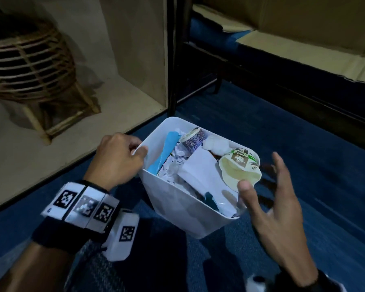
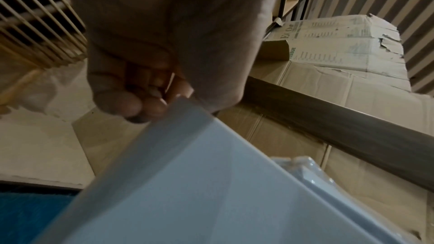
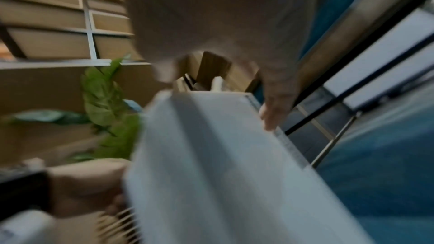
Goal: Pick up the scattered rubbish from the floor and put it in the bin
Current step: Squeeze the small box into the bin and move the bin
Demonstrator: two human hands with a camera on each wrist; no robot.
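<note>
A white plastic bin is tilted above the blue carpet. It is full of rubbish: a blue paper strip, a patterned paper cup, a white sheet, crumpled paper and a flattened cup with a green logo. My left hand grips the bin's left rim, with its fingers curled over the rim edge. My right hand is spread open beside the bin's right side. Its thumb lies at the flattened cup and holds nothing. The right wrist view is blurred and shows the bin wall close up.
A rattan stool stands on the pale floor at the left. A wooden panel and a black metal frame rise behind the bin. Cardboard boxes lie at the back right. Blue carpet spreads to the right. A green plant shows in the right wrist view.
</note>
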